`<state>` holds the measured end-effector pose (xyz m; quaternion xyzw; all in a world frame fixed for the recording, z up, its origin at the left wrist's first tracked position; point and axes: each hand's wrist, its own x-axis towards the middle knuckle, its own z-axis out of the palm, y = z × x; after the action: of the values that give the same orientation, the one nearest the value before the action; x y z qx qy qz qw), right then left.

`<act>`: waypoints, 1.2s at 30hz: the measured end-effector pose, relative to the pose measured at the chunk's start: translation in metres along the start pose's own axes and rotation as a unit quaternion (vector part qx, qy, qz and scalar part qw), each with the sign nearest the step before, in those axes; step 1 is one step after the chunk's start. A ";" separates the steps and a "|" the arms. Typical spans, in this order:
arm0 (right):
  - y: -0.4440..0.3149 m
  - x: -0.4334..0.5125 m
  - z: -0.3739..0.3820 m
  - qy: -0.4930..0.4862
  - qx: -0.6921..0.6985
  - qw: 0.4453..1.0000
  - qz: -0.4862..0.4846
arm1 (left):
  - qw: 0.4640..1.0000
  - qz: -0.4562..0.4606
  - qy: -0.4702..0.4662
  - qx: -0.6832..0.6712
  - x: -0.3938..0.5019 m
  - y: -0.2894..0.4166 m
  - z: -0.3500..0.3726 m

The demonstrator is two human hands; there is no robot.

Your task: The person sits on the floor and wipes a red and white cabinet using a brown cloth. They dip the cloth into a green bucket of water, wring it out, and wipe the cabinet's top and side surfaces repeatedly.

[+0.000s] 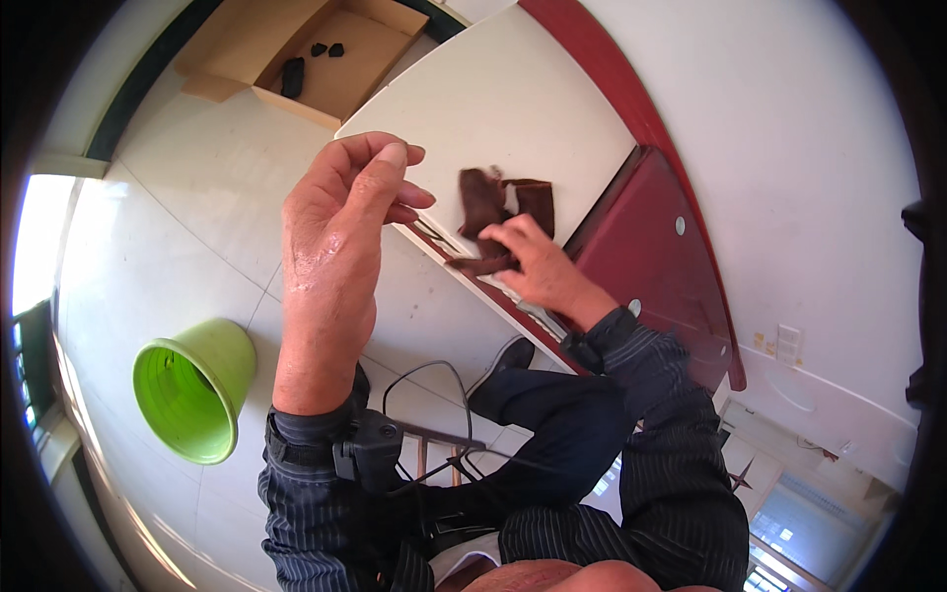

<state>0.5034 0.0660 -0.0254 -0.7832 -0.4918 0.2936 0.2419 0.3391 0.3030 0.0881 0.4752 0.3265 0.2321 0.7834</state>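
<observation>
My left hand [336, 203] is raised off the near left edge of a white tabletop [444, 96]. Its fingers are loosely curled and apart, and nothing shows between them. My right hand [544, 270] reaches over dark brown pieces of soft material [482, 200], perhaps cloth, lying near the table's edge. Its fingertips overlap them, but blur hides whether they grip. One brown piece [536, 203] lies flatter on the right, with a pale gap beside it. A narrow brown strip [481, 265] sits by my right thumb, at the edge.
An open cardboard box [362, 74] behind the table holds a black bundle [293, 78] and small black pieces [328, 50]. A lime green bin [244, 370] stands on the tiled floor to the left. Dark red panelling [651, 251] borders the table's right. A black cable [425, 364] loops near my legs.
</observation>
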 end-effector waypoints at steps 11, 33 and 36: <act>0.134 0.095 -0.093 0.236 -0.186 0.945 0.128 | 1.000 -0.003 -0.018 0.016 0.000 0.002 -0.006; 0.107 0.264 -0.068 0.289 -0.272 0.915 -0.070 | 0.999 -0.016 0.020 0.020 0.011 -0.004 -0.011; 0.148 0.282 -0.099 0.353 -0.271 0.895 0.009 | 0.999 -0.026 0.026 0.030 0.004 -0.001 -0.015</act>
<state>0.7626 0.2556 -0.1161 -0.8751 -0.4273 -0.1447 0.1753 0.3308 0.3142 0.0810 0.4837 0.3652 0.2142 0.7660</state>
